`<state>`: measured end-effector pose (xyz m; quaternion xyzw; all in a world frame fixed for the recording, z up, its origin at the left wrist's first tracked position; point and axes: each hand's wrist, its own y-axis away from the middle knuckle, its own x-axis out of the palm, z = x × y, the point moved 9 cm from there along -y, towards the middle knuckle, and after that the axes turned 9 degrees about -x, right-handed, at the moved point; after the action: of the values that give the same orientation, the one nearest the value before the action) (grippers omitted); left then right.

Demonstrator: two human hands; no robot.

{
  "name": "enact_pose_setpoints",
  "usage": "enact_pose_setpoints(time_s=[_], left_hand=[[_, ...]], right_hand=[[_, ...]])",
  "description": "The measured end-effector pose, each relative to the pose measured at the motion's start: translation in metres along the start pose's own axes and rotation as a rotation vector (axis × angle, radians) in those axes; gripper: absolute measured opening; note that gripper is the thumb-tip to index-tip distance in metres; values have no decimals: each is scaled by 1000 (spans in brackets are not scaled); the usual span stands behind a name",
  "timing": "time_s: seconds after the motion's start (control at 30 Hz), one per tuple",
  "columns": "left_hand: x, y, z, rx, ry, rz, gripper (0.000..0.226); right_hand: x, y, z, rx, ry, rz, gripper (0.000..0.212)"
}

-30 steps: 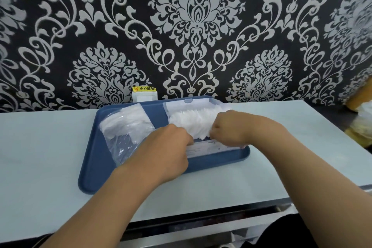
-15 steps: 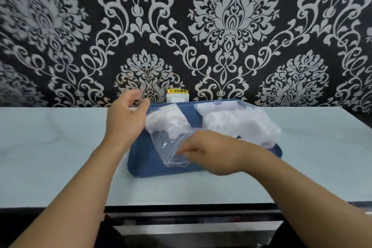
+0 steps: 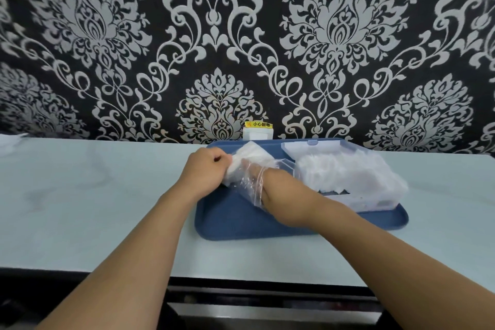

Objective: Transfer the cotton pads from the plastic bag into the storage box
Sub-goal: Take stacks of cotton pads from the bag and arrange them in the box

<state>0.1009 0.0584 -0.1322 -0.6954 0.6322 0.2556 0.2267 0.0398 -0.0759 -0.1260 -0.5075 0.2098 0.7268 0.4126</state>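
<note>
Left grip, fist closed on the far end of the clear plastic bag; right grip sits inside the bag, closure indiscernible. White cotton pads lie between them; translucent rectangular storage box just right, nearer the right grip.

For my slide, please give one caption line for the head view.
Right hand reaches inside the plastic bag for cotton pads; left hand grips the bag beside the storage box.

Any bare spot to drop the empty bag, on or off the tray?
Front left of the blue tray is bare. The table left of it is open. Crowded: storage box fills the tray's right; both hands work the plastic bag.
</note>
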Motion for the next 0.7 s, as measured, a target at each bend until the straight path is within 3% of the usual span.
enact_pose_setpoints(time_s=[0.17,0.33,0.4,0.47,0.6,0.7], left_hand=[[6,-4,14,-164,168,111,28],[11,1,18,-242,296,183,24],[10,2,18,-253,333,168,19],[9,2,18,-269,335,145,20],[9,-4,20,-269,260,90,26],[10,-6,13,-208,164,59,25]], right_hand=[[-5,-9,-8,-7,-38,-105,39],[-10,-19,-11,-16,-25,-160,43],[-8,-20,-11,0,9,-158,32],[-4,-27,-16,73,40,-137,23],[3,-46,-15,163,7,-32,44],[-6,-38,-9,142,59,-10,30]])
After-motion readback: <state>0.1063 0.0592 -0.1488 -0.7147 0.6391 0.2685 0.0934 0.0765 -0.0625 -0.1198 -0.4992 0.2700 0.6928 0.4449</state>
